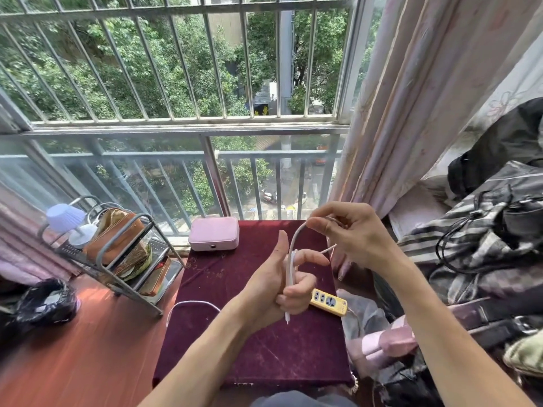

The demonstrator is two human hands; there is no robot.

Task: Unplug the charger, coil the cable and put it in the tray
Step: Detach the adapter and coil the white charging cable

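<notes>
From where I stand, the unplugging looks done: the yellow power strip (329,302) lies on the maroon-covered counter (249,348) with nothing in the sockets I can see. I can't spot a charger block anywhere.

The coiling is under way. The left hand (273,280) is held thumb-up above the counter, its fingers curled round a few strands of the white cable (294,242), which run side by side up the palm. One connector end (287,318) dangles just below that fist. From the top of the bundle the cable arcs over to the right hand (355,233), which pinches it between thumb and forefinger a little higher and to the right. A further stretch shows between the two hands, heading right, but I can't tell how much slack is left.

So, as I judge it, only a few turns are made. The rest has to be wound, and the bundle then has to be set down. I can't see an obvious tray. The metal rack (123,259) on the left has shelf-like levels that might be what is meant, and a pink box (214,237) sits shut at the far edge of the counter. A white loop (191,304) at the counter's left edge may belong to something else; I can't say.
</notes>
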